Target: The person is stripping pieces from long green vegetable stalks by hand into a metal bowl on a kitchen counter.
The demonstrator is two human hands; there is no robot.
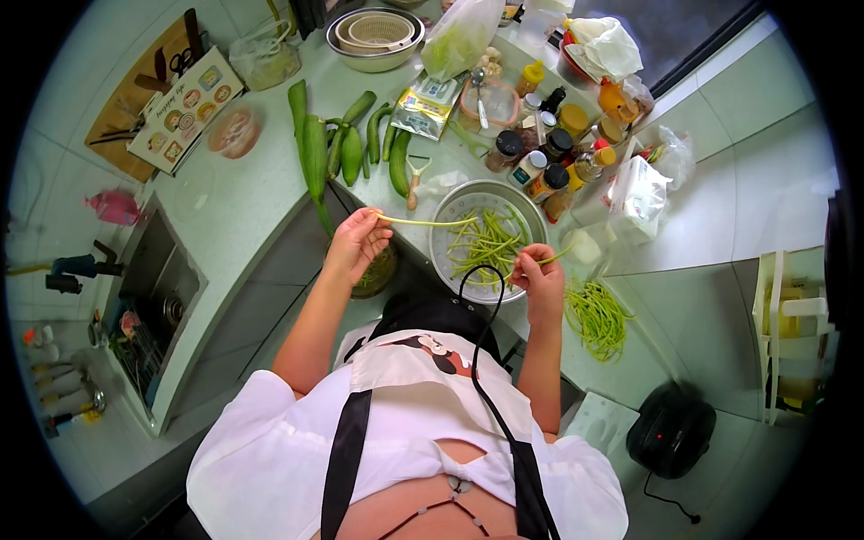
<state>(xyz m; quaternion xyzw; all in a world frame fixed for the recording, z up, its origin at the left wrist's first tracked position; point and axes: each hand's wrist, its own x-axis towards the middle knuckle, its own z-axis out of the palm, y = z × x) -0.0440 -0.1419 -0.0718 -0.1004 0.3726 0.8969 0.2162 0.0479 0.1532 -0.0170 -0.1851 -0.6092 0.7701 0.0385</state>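
My left hand pinches one end of a long, thin green bean, whose far end reaches over the steel bowl. At the bowl's right rim, my right hand is closed on another green bean, which sticks out to the right of the fingers. Many snapped bean pieces lie in the steel bowl, near the counter's front edge. Right of the bowl, a loose pile of whole green beans rests on the counter. Below my left hand stands a bin with greenish scraps, partly hidden.
Left of the bowl lie a peeler, cucumbers and long green gourds. Spice jars and bottles crowd the area behind it. A sink is at left, a black appliance at lower right.
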